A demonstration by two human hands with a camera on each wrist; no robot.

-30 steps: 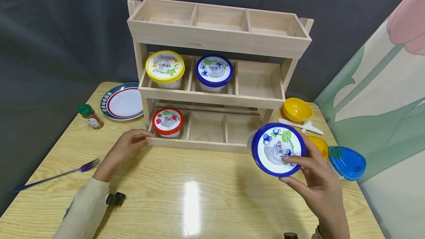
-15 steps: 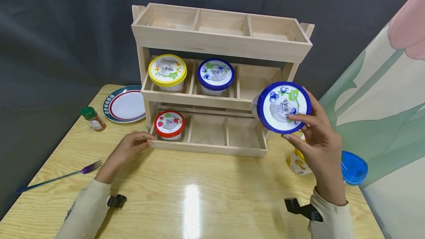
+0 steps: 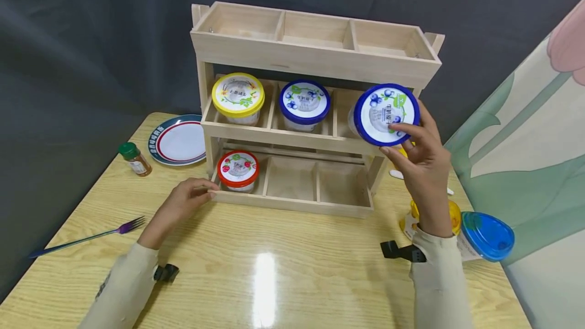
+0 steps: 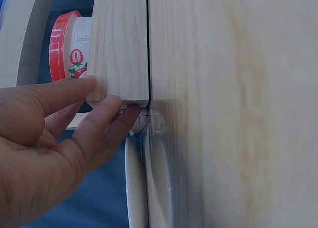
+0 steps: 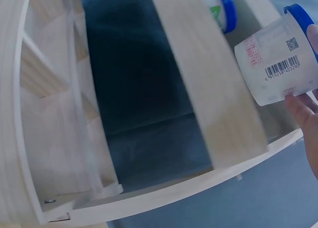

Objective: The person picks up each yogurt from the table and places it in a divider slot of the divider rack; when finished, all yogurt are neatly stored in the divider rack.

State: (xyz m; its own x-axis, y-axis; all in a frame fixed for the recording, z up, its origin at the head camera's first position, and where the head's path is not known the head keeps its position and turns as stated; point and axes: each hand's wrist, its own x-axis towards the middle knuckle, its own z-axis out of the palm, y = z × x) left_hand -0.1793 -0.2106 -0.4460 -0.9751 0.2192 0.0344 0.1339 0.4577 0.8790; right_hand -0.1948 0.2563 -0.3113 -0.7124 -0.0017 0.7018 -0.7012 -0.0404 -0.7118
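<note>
My right hand (image 3: pixel 422 149) grips a blue-lidded plastic tub (image 3: pixel 387 114) with blueberries on its lid, tilted in front of the right compartment of the middle shelf. In the right wrist view the tub's white side (image 5: pixel 278 64) shows a barcode. My left hand (image 3: pixel 185 202) touches the lower left front corner of the wooden rack (image 3: pixel 315 60); its fingertips rest on that corner in the left wrist view. A yellow-lidded tub (image 3: pixel 238 95) and another blue-lidded tub (image 3: pixel 304 103) sit in the middle shelf's left and centre compartments. A red-lidded tub (image 3: pixel 238 169) stands at the bottom left.
Left of the rack lie a plate (image 3: pixel 180 140), a green-capped spice jar (image 3: pixel 135 159) and a fork (image 3: pixel 105 233). On the right, a blue-lidded container (image 3: pixel 486 237) and yellow items (image 3: pixel 454 215) stand near my right forearm. A dark curtain (image 3: pixel 91 39) hangs behind.
My right hand has raised the blue-lidded tub from in front of the bottom shelf to the middle shelf's right end. My left hand stays at the rack's corner. The head view has shifted slightly.
</note>
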